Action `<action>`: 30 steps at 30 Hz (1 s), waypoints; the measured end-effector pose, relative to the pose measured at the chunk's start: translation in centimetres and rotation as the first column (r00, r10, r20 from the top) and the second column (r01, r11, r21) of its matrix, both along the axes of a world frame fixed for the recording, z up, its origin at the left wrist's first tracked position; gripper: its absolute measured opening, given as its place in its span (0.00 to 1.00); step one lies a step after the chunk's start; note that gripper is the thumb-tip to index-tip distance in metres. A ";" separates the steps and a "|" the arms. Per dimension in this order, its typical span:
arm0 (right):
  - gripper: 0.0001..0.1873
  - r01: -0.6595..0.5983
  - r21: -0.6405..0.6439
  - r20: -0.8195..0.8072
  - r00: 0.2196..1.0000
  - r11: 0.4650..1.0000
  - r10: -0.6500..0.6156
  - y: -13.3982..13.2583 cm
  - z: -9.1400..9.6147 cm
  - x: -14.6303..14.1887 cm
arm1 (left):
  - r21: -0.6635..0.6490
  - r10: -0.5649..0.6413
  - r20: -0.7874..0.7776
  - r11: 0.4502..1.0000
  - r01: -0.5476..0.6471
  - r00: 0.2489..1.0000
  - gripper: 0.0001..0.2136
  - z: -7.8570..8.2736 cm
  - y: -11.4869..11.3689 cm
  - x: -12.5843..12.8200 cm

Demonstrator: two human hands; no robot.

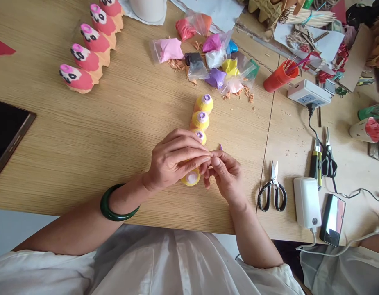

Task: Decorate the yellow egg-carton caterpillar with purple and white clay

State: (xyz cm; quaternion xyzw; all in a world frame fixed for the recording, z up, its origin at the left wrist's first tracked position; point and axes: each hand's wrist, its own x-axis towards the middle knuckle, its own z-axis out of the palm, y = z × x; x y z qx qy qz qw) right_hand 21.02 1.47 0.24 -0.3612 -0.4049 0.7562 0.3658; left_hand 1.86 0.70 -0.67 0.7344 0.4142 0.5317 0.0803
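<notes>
A row of yellow egg-carton cones (200, 116) with purple and white tops lies on the wooden table (85, 135). My left hand (173, 157) and my right hand (224, 174) meet just above the row's near end, fingertips pinched together on something too small to make out. The nearest cone (191, 178), with a white top, shows under my left hand. A tiny purple bit (220, 146) lies beside my right hand. A dark green bangle (114, 205) circles my left wrist.
Pink painted cones (89, 49) stand at the far left. Small bags of coloured clay (214, 61) lie beyond the yellow row. To the right are scissors (272, 192), a white charger (306, 203), a phone (332, 219), a power strip (307, 92) and a red cup (280, 76).
</notes>
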 end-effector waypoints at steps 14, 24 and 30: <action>0.17 0.046 -0.095 -0.014 0.999 0.994 -0.048 -0.3 0.4 -0.1 | -0.091 -0.088 0.066 0.991 0.093 0.994 0.06 -0.1 0.0 0.5; 0.19 0.033 -0.126 -0.013 0.999 0.991 -0.035 -0.2 0.3 0.0 | -0.015 -0.112 0.013 0.994 0.112 0.994 0.06 -0.2 0.1 0.2; 0.19 0.054 -0.138 0.003 0.999 0.989 -0.055 -0.1 0.3 0.0 | -0.053 -0.087 0.061 0.994 0.091 0.994 0.11 -0.3 0.0 0.4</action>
